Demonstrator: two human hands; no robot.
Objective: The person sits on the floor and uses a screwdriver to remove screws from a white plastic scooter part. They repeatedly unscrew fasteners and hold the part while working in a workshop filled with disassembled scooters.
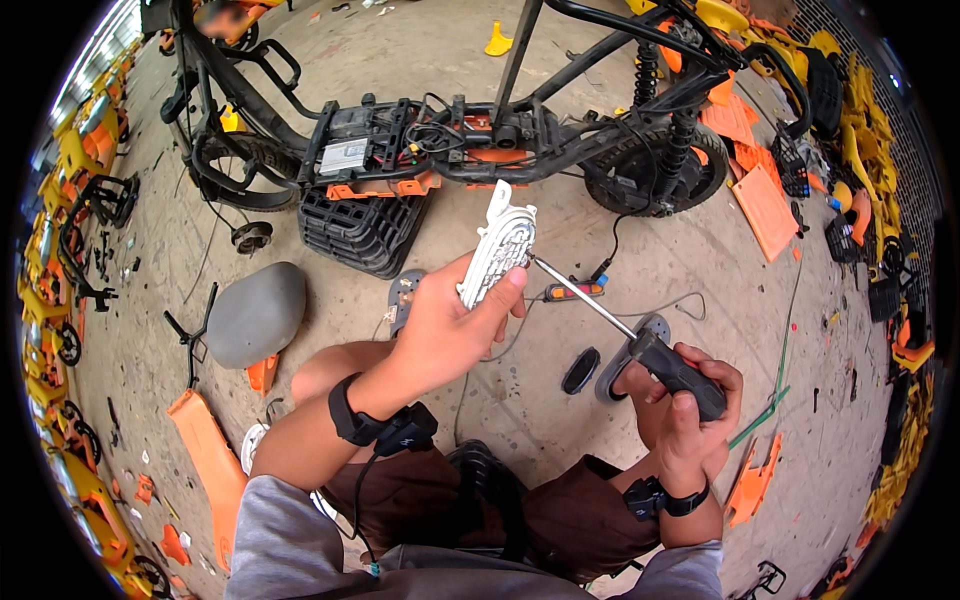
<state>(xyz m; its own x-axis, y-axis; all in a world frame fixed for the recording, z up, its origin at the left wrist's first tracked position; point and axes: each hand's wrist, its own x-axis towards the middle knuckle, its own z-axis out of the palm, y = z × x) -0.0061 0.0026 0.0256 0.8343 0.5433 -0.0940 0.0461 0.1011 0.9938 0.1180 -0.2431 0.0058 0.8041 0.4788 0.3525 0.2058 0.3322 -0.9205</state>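
My left hand (445, 325) grips a white oval part (503, 243) with a ribbed inner face and a small tab at its top; I cannot tell exactly what it is. My right hand (703, 415) is wrapped round the dark handle of a screwdriver (672, 368). Its long metal shaft points up and left, and the tip meets the edge of the white part near my left fingertips. Beyond my hands stands a stripped black scooter frame (545, 150), with wiring and a silver box (345, 157) mounted low on it.
A black crate (365, 232) sits under the frame. A grey scooter seat (257, 315) and an orange panel (212, 470) lie at left. An orange-and-black device (575, 290) with a cable is near my foot. Orange panels (765, 210) and yellow parts are piled at right.
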